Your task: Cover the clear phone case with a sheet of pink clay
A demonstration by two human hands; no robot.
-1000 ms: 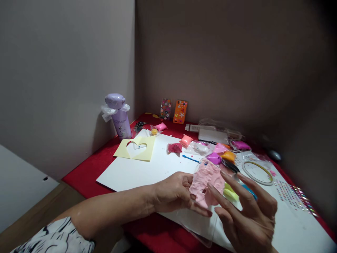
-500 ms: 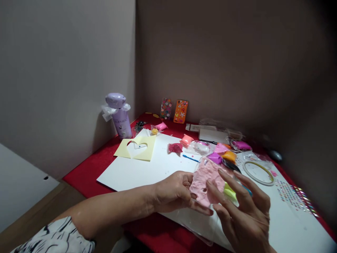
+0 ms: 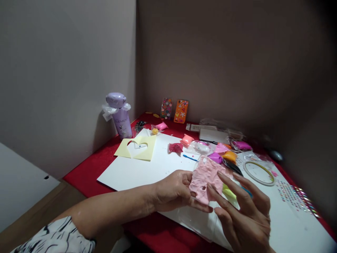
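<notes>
While left hand (image 3: 181,189) grips its left edge: pink-coated case (image 3: 205,175), long axis pointing away;
Right hand (image 3: 244,209): fingers spread, holding nothing; touching case from right

Tabletop (image 3: 86,172): red, its left edge slanting toward the corner
Left wall (image 3: 65,70): plain grey, rising beside the tabletop's left edge
Back wall (image 3: 223,63): plain brownish grey, behind the tabletop
White panel (image 3: 18,182): low, left of the tabletop, marked with one small dark spot
Floor (image 3: 19,221): brown, below the tabletop's left edge
Light: dim, fading toward the tabletop's right
</notes>
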